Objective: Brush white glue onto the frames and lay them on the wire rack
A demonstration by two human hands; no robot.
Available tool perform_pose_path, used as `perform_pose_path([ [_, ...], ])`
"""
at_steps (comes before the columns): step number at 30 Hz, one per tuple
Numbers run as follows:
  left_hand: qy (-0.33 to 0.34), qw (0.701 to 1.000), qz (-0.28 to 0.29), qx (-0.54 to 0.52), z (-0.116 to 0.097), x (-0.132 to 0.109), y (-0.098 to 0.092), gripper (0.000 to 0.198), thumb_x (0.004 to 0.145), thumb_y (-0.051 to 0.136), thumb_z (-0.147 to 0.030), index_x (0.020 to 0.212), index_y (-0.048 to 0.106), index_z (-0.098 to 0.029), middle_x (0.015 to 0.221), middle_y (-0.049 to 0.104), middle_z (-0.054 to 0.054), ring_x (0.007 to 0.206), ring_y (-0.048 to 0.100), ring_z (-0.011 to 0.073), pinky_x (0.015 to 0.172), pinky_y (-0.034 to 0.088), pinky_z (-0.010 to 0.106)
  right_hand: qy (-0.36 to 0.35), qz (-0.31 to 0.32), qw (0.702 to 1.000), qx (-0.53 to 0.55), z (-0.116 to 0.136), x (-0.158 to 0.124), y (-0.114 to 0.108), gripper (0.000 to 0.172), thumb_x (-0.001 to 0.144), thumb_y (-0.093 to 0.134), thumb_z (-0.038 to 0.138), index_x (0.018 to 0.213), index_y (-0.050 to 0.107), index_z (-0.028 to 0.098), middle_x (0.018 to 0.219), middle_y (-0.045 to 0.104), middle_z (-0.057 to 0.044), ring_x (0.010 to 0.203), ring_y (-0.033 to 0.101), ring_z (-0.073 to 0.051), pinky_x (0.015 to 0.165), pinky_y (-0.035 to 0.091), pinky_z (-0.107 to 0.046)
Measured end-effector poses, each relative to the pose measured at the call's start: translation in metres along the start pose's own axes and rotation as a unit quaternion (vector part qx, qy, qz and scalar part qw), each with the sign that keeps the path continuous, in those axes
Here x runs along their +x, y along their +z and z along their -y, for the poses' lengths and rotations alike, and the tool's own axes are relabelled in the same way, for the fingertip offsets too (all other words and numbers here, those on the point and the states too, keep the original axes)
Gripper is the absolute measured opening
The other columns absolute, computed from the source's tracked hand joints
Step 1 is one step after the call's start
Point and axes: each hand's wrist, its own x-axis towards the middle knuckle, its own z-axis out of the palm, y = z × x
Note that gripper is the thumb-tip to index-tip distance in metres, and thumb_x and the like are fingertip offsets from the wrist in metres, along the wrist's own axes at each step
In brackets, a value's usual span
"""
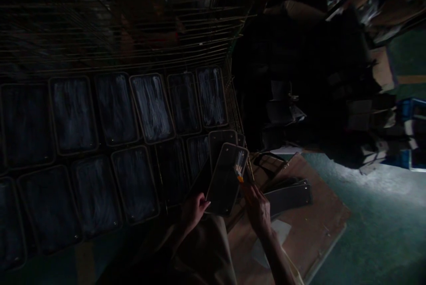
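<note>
My right hand (257,208) is closed round the orange handle of a brush (240,174). Its pale bristles touch the upper right of a dark rectangular panel (223,183) with rounded corners and small studs. My left hand (195,210) pinches the lower left edge of that panel, which is held tilted in front of my lap. A whitish streak marks the panel beside the bristles. Just behind it stand more dark panels (218,138), partly hidden.
Rows of dark panels (150,107) with whitish brushed streaks lie on the left under a wire rack (133,50). At right, a wooden board (319,214) carries a stack of dark panels (289,196) and a pale sheet (279,232). Dark piled goods (299,76) stand beyond.
</note>
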Motion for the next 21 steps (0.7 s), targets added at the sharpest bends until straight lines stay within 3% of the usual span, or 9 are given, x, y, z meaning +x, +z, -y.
perform_pose_path([
  [3,-0.018,0.996,0.031,-0.083,0.002,-0.003,0.0,0.028,0.078,0.058,-0.042,0.066,0.043,-0.022,0.054,0.049,-0.006,0.048,0.051,0.011,0.049,0.036,0.021,0.012,-0.021,0.999,0.031,0.001,-0.004,-0.007,0.036,0.09,0.041,0.013,0.119,0.059,0.024,0.101,0.064,-0.006,0.086,0.061,-0.017,0.069,0.046,-0.024],
  [6,-0.061,0.981,0.082,-0.162,0.0,-0.004,-0.001,0.032,0.079,0.052,-0.052,0.072,0.04,-0.023,0.05,0.045,-0.009,0.034,0.045,0.0083,0.036,0.027,0.018,-0.003,-0.061,0.997,0.038,-0.003,0.018,-0.015,0.038,0.09,0.04,0.012,0.122,0.057,0.024,0.109,0.062,-0.007,0.093,0.06,-0.018,0.076,0.047,-0.026],
  [11,-0.065,0.968,0.083,-0.226,0.0,0.002,-0.004,0.036,0.079,0.052,-0.056,0.077,0.039,-0.022,0.053,0.049,-0.01,0.03,0.047,0.0068,0.029,0.026,0.014,-0.039,-0.046,0.998,-0.018,-0.01,0.047,-0.013,0.043,0.086,0.042,0.009,0.123,0.058,0.024,0.113,0.063,-0.006,0.093,0.059,-0.019,0.08,0.046,-0.028],
  [14,-0.069,0.967,0.082,-0.23,0.002,0.006,-0.005,0.035,0.079,0.053,-0.054,0.077,0.039,-0.022,0.051,0.049,-0.011,0.029,0.047,0.0072,0.028,0.027,0.014,-0.034,-0.022,0.998,-0.044,-0.008,0.03,-0.002,0.044,0.085,0.042,0.008,0.124,0.057,0.023,0.112,0.064,-0.007,0.091,0.059,-0.019,0.077,0.045,-0.028],
  [21,-0.086,0.964,0.081,-0.24,0.0,0.007,-0.008,0.034,0.079,0.055,-0.052,0.076,0.04,-0.022,0.047,0.048,-0.011,0.03,0.049,0.0075,0.03,0.029,0.014,-0.001,0.018,0.999,-0.039,0.009,-0.044,0.024,0.039,0.088,0.042,0.008,0.12,0.058,0.023,0.105,0.065,-0.005,0.082,0.06,-0.017,0.07,0.044,-0.026],
])
